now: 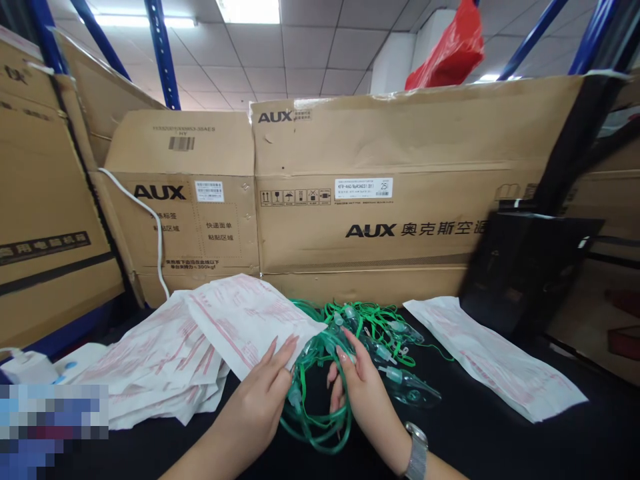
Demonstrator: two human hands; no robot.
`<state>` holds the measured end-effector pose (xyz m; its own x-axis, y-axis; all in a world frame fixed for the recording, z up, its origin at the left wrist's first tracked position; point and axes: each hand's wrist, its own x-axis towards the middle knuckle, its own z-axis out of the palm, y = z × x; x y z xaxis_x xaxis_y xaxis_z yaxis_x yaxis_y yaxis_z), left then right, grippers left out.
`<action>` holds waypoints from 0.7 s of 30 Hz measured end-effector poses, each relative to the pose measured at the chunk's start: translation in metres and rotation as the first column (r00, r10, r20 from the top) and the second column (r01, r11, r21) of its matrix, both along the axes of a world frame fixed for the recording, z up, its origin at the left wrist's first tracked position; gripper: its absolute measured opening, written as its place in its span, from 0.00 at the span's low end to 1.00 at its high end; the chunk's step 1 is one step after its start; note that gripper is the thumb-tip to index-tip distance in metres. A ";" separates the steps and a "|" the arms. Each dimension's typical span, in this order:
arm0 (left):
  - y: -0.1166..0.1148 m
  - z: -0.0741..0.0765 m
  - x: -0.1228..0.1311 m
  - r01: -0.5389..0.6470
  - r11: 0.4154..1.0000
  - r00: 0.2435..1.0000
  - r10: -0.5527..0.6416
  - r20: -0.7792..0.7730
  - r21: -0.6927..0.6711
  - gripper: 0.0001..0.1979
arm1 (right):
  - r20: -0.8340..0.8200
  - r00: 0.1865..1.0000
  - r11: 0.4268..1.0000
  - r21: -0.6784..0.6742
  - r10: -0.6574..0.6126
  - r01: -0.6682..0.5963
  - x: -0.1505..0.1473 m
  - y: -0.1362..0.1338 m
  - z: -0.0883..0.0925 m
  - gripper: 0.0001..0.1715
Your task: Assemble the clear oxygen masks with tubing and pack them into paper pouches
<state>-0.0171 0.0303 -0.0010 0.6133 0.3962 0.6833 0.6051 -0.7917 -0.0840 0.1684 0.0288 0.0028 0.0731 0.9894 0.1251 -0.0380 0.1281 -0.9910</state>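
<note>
My left hand (263,400) holds a white paper pouch with red print (250,320), its fingers closed along the pouch's lower edge. My right hand (357,390) grips a coil of green tubing (315,420) that belongs to a clear oxygen mask, pinching it near the pouch's open end. The tubing loops down between both hands. More clear masks with green straps and tubing (385,340) lie tangled just beyond my right hand on the black tabletop (490,440).
A stack of the same white pouches (150,367) lies left of my hands. One more pouch (495,363) lies at the right. Large AUX cardboard boxes (380,200) wall off the back. A black object (525,267) stands at the right, a white cable (150,220) at the left.
</note>
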 end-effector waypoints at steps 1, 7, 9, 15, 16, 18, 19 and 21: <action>-0.001 0.000 0.001 0.011 1.000 1.000 -0.011 -0.012 -0.005 0.18 | 0.000 1.000 1.000 -0.018 0.023 -0.023 -0.001 0.000 -0.001 0.34; -0.007 -0.001 0.005 0.079 0.991 0.993 -0.087 -0.075 -0.108 0.19 | 0.161 0.968 0.981 -0.035 0.194 -0.191 -0.001 -0.002 -0.008 0.21; -0.009 -0.002 0.006 0.077 0.985 0.990 -0.095 -0.108 -0.156 0.20 | 0.142 0.966 0.976 -0.067 0.215 -0.207 0.002 0.000 -0.007 0.21; -0.009 -0.003 0.010 -0.022 0.991 0.999 0.027 0.035 -0.128 0.21 | -0.133 0.985 0.967 -0.217 0.106 -0.133 0.011 0.004 0.012 0.23; -0.009 -0.003 0.010 -0.041 0.991 0.996 0.051 0.075 -0.130 0.21 | -0.190 0.979 0.961 -0.249 0.076 -0.123 0.010 0.003 0.017 0.24; -0.008 -0.003 0.011 -0.070 0.986 0.987 0.090 0.131 -0.149 0.21 | -0.259 0.964 0.959 -0.255 0.054 -0.122 0.007 -0.002 0.022 0.25; -0.008 -0.003 0.011 -0.081 0.984 0.983 0.105 0.149 -0.160 0.20 | -0.275 0.959 0.965 -0.229 0.066 -0.132 0.004 -0.005 0.023 0.25; -0.006 -0.004 0.011 -0.095 0.978 0.976 0.128 0.176 -0.184 0.20 | -0.271 0.956 0.975 -0.157 0.112 -0.159 -0.001 -0.009 0.019 0.24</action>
